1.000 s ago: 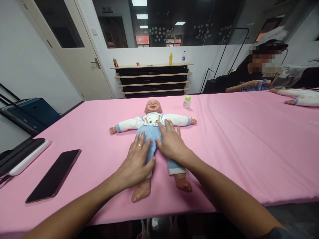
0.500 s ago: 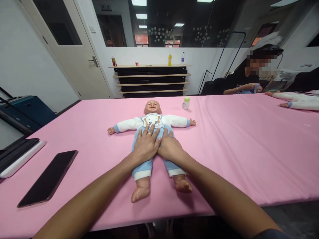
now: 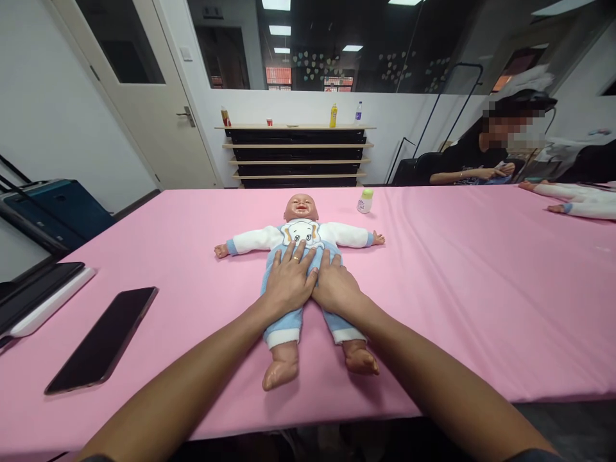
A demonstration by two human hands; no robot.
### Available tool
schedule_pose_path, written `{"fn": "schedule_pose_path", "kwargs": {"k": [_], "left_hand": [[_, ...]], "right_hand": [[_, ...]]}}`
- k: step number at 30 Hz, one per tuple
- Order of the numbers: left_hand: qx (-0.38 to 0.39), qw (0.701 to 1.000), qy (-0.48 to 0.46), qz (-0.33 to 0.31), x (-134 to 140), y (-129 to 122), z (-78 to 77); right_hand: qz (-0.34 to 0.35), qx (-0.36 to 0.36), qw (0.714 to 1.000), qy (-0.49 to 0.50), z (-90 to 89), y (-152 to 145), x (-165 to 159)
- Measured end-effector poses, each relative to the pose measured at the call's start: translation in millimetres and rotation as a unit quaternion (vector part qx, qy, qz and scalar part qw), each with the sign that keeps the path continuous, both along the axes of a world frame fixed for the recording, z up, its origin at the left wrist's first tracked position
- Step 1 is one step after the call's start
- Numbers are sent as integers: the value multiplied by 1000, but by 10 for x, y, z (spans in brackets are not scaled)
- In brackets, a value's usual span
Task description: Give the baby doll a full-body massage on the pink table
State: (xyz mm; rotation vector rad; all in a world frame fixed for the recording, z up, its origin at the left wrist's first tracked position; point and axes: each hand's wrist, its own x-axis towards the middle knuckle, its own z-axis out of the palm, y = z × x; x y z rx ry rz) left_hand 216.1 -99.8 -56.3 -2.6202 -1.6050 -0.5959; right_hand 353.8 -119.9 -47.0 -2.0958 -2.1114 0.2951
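A baby doll (image 3: 301, 209) lies on its back on the pink-covered table, arms spread wide and feet towards me. It wears a blue and white outfit (image 3: 306, 233) with an animal face on the chest. My left hand (image 3: 290, 276) rests flat on the doll's belly, fingers spread, a ring on one finger. Beside it, my right hand (image 3: 335, 282) lies flat on the other side of the belly, the thumbs close together. Both palms are hidden. Near the doll's head stands a small white bottle with a green cap (image 3: 365, 201).
A black phone (image 3: 103, 339) lies on the pink cloth (image 3: 457, 289) at left, near a black and white device (image 3: 45, 301). Another doll (image 3: 580, 197) lies at the far right. Behind the table, a person (image 3: 481, 154) sits handling something. A shelf (image 3: 296, 146) holds bottles.
The view has shifted slightly, so everything sits a little further right. Both hands stay on the doll's belly. The seated person's hands have moved a little.
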Motion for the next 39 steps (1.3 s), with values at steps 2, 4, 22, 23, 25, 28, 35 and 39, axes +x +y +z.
{"fn": "schedule_pose_path", "kwargs": {"k": [2, 4, 22, 23, 25, 28, 35, 39], "left_hand": [[-1, 1000, 1, 1, -2, -2, 7], [-3, 1000, 3, 1, -2, -6, 15], [-3, 1000, -3, 6, 12, -3, 20], [-5, 1000, -2, 5, 11, 0, 15], [-5, 1000, 1, 2, 9, 5, 10], [1, 1000, 3, 5, 7, 1, 16], [-3, 1000, -2, 2, 6, -6, 31], [1, 1000, -8, 6, 2, 1, 15]], "right_hand": [[0, -5, 1000, -2, 13, -7, -4], [5, 1, 1000, -4, 20, -14, -9], [9, -3, 1000, -22, 44, -19, -13], [8, -4, 1000, -22, 40, -18, -13], [7, 1, 1000, -18, 30, -18, -8], [14, 19, 1000, -11, 25, -25, 0], [3, 8, 1000, -9, 37, -26, -27], [7, 12, 1000, -7, 43, -18, -17]]}}
